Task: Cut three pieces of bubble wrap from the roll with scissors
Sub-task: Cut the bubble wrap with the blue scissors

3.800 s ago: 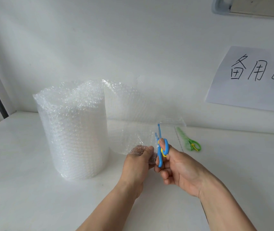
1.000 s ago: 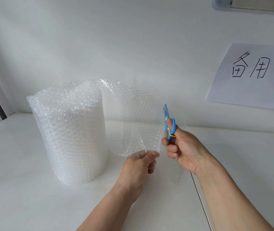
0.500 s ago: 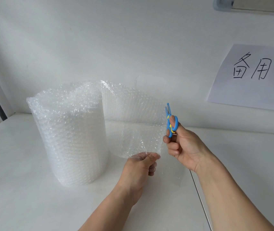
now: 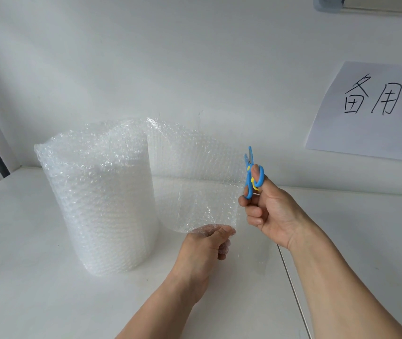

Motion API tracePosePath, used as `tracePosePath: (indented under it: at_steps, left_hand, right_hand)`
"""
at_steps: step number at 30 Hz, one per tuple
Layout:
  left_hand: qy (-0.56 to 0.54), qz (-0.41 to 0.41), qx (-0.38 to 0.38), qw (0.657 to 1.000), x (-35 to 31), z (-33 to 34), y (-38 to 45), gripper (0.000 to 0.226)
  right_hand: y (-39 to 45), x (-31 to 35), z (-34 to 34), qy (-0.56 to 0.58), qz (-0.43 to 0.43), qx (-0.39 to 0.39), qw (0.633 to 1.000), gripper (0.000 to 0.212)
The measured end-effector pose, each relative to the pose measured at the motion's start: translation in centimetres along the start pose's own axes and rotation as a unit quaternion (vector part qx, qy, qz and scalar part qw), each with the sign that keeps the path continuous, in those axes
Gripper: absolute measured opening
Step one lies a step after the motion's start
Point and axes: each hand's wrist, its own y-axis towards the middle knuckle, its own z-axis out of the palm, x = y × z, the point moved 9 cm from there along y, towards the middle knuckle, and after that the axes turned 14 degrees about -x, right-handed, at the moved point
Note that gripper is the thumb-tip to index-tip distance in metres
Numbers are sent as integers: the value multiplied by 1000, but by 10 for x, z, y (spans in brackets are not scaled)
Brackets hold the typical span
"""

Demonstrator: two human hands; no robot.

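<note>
A tall, upright roll of clear bubble wrap (image 4: pixel 97 199) stands toward the left rear of the white tabletop (image 4: pixel 23 277), its loose sheet (image 4: pixel 195 182) trailing right. The left hand (image 4: pixel 204 248) pinches the sheet's lower corner, holding it taut. The right hand (image 4: pixel 270 211) grips small blue plastic scissors (image 4: pixel 250 174), blades pointing up and slightly parted at the sheet's right edge. A cut seems under way near the sheet's top; next, the blades must close while tension holds.

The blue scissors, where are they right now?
The blue scissors are in the right hand, held up right of centre, blades pointing up beside the loose bubble wrap sheet.
</note>
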Motion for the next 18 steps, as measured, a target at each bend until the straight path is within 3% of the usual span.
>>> tracePosePath:
  at_steps: [18]
  left_hand:
    - [3,2,-6,1000,-2,0,0,8]
  right_hand:
    - [5,5,-1,5,-12,17,1000,46]
